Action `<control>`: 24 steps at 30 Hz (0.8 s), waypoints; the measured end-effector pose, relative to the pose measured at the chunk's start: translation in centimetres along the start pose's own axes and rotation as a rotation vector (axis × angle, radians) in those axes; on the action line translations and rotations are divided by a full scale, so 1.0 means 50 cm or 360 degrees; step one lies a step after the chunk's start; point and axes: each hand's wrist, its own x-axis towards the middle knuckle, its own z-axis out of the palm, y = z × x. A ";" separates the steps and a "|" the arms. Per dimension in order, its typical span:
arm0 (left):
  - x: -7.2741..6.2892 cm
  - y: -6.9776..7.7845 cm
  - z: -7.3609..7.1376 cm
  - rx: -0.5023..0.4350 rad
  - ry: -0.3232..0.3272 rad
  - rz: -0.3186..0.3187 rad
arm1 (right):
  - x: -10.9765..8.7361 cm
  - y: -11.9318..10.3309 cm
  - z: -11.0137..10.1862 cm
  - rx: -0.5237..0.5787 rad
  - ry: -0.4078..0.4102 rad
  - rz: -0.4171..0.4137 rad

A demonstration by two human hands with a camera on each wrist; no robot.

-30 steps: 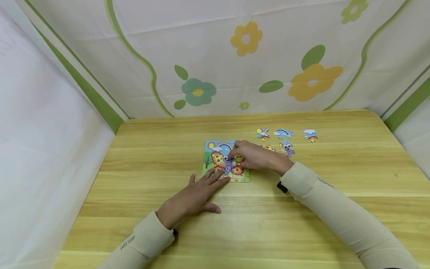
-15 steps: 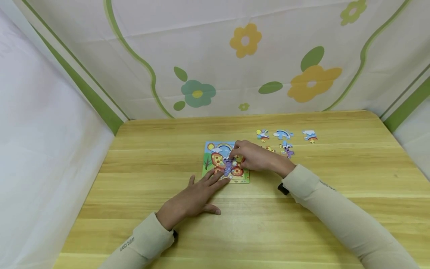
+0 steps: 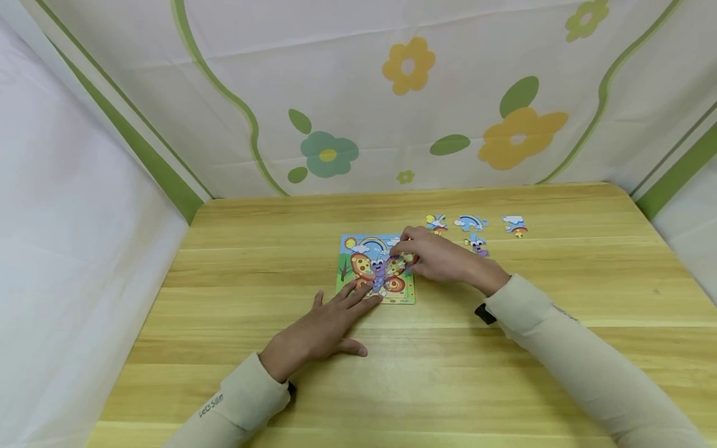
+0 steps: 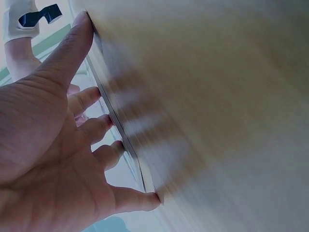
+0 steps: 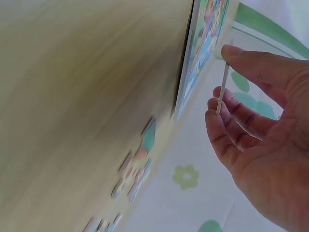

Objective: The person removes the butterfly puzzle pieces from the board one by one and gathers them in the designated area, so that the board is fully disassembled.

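Observation:
A square jigsaw board printed with a butterfly, a sun and a rainbow lies on the table. My left hand is spread, with fingertips resting on the board's lower edge. In the left wrist view, the fingers of that left hand reach along the board's thin edge. Above the board's right side, my right hand pinches a puzzle piece between thumb and fingers. The right wrist view shows this piece edge-on, lifted clear of the board. Its printed face is mostly hidden by the fingers in the head view.
Several loose pieces lie right of the board: a rainbow piece, a cloud piece, a purple face piece and a sun piece. A white flowered cloth hangs behind the wooden table.
My right hand has lifted off the board's middle and moved a little right, carrying the piece. It now covers one loose yellow piece. The left hand has stayed in place.

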 end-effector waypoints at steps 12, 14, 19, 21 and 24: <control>-0.002 -0.002 0.002 -0.0034 0.0002 0.0007 | -0.110 0.078 -0.047 -0.0105 0.0198 0.0077; -0.002 -0.002 0.003 -0.0031 -0.0001 0.0003 | -0.132 0.094 -0.059 -0.0113 0.0202 0.0118; -0.002 -0.002 0.002 -0.0036 -0.0001 0.0006 | -0.183 0.139 -0.083 -0.0127 0.0214 0.0201; -0.003 -0.002 0.002 -0.0040 -0.0002 0.0008 | -0.201 0.160 -0.088 -0.0131 0.0221 0.0225; -0.003 -0.002 0.002 -0.0039 -0.0002 0.0008 | -0.225 0.191 -0.089 -0.0139 0.0241 0.0226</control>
